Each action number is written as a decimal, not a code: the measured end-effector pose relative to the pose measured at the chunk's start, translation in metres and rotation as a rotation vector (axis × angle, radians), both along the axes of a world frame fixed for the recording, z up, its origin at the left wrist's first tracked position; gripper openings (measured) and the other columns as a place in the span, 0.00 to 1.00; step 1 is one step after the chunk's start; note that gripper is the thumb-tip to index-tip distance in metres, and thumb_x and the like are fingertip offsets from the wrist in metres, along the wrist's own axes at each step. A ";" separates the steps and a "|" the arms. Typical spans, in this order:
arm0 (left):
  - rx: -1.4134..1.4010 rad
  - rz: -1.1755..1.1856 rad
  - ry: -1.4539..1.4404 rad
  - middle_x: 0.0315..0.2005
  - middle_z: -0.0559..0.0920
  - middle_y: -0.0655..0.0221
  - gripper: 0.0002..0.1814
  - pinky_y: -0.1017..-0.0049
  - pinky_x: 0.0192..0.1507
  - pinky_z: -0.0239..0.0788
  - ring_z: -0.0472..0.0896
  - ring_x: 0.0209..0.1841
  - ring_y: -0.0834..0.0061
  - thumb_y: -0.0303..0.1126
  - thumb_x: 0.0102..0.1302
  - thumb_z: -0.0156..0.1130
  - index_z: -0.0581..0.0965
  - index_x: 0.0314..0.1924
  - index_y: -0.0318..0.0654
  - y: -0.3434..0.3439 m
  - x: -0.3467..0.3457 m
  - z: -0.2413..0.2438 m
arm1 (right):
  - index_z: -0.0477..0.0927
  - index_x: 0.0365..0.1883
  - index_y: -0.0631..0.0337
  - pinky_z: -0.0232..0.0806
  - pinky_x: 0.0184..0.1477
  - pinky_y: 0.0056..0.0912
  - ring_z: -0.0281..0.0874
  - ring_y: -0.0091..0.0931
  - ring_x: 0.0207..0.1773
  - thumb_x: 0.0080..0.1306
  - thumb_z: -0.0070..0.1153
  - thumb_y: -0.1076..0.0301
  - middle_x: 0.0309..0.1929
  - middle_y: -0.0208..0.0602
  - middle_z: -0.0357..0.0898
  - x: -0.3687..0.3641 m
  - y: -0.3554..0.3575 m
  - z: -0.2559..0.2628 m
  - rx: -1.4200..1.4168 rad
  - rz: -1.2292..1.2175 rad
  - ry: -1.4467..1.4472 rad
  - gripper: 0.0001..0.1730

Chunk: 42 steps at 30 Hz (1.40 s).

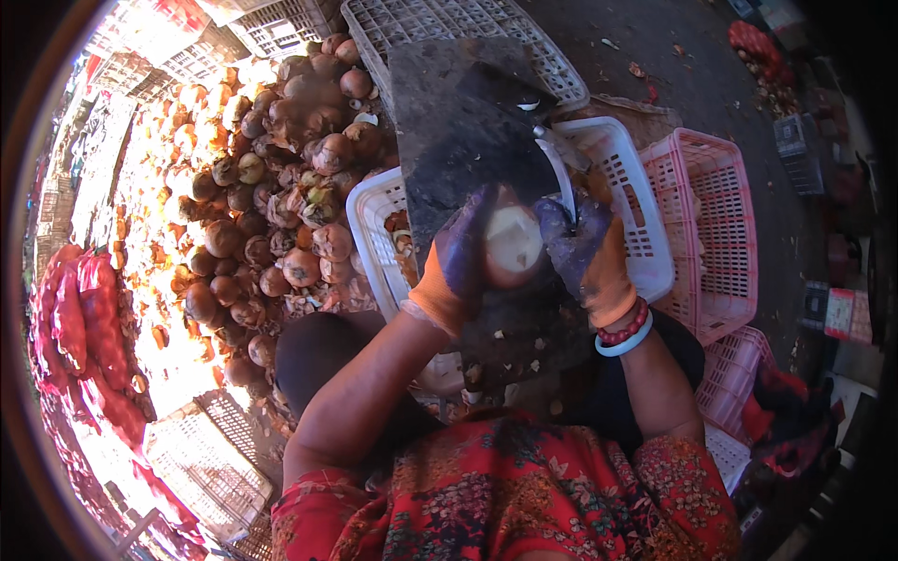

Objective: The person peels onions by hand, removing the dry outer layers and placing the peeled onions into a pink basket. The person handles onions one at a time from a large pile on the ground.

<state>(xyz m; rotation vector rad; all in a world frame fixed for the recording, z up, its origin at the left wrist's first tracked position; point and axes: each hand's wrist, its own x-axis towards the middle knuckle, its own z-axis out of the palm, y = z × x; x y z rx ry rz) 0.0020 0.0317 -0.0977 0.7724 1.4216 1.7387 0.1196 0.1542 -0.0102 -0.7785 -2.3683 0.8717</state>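
Note:
My left hand point(459, 252), in an orange glove with a dark coated palm, is closed around the left side of an onion point(515, 242). The onion's pale, partly peeled face points up at me. In my right hand point(586, 242), gloved the same way, is a knife point(559, 165) whose narrow metal blade points away from me. My right fingers are close beside the onion; whether they touch it I cannot tell. Both hands are above a dark, stained board point(449, 154) lying across a white plastic basket point(375, 245). Small pale scraps are scattered on the board's near end.
A large heap of unpeeled onions point(280, 189) covers the ground at left. Beyond the board lies a white crate point(435, 21). Pink crates point(722, 231) stand at right. Red mesh sacks point(98, 315) and another pale crate point(207, 463) are at far left.

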 end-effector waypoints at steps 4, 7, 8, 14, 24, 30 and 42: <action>0.109 -0.065 -1.006 0.51 0.83 0.63 0.20 0.68 0.61 0.71 0.81 0.55 0.70 0.44 0.76 0.55 0.75 0.58 0.40 0.009 -0.004 0.049 | 0.83 0.39 0.64 0.72 0.40 0.41 0.84 0.42 0.38 0.68 0.57 0.68 0.35 0.47 0.85 0.007 0.018 -0.023 -0.024 -0.052 -0.086 0.09; 0.156 -0.056 -0.798 0.50 0.83 0.63 0.19 0.68 0.62 0.71 0.82 0.55 0.69 0.44 0.76 0.55 0.76 0.57 0.40 0.005 -0.003 0.059 | 0.84 0.45 0.64 0.73 0.46 0.39 0.85 0.38 0.43 0.69 0.56 0.67 0.40 0.46 0.86 0.010 0.019 -0.028 0.234 -0.012 -0.676 0.11; 0.135 0.010 -0.514 0.50 0.84 0.62 0.19 0.68 0.62 0.71 0.82 0.55 0.69 0.44 0.76 0.55 0.76 0.57 0.40 0.001 0.000 0.063 | 0.84 0.44 0.63 0.73 0.45 0.40 0.85 0.39 0.43 0.69 0.56 0.67 0.39 0.46 0.86 0.012 0.020 -0.034 0.272 -0.023 -0.767 0.11; 0.708 -0.259 -0.841 0.56 0.80 0.61 0.20 0.66 0.65 0.69 0.79 0.59 0.70 0.37 0.77 0.52 0.69 0.65 0.40 -0.002 -0.014 0.056 | 0.84 0.45 0.62 0.75 0.36 0.40 0.86 0.40 0.35 0.67 0.58 0.63 0.34 0.46 0.85 0.028 0.035 -0.047 0.102 0.035 -0.096 0.13; 0.075 -0.164 -0.697 0.54 0.81 0.64 0.20 0.69 0.64 0.69 0.79 0.59 0.70 0.40 0.78 0.52 0.71 0.63 0.37 0.000 -0.006 0.051 | 0.84 0.43 0.61 0.73 0.38 0.31 0.83 0.29 0.35 0.67 0.61 0.71 0.36 0.36 0.84 0.012 0.001 0.020 -0.078 0.147 0.179 0.08; 0.247 -0.307 -0.715 0.63 0.75 0.63 0.27 0.70 0.66 0.67 0.75 0.63 0.72 0.27 0.75 0.53 0.63 0.71 0.35 -0.002 -0.004 0.048 | 0.82 0.43 0.64 0.73 0.40 0.32 0.83 0.31 0.38 0.67 0.58 0.70 0.39 0.38 0.85 0.023 0.027 -0.004 0.096 0.046 -0.189 0.09; 0.334 -0.179 0.746 0.66 0.71 0.49 0.46 0.65 0.70 0.60 0.72 0.68 0.56 0.25 0.58 0.70 0.58 0.74 0.31 -0.022 -0.027 0.051 | 0.79 0.54 0.63 0.71 0.39 0.23 0.78 0.18 0.36 0.69 0.63 0.64 0.34 0.28 0.83 0.016 0.002 0.041 -0.549 0.255 0.164 0.19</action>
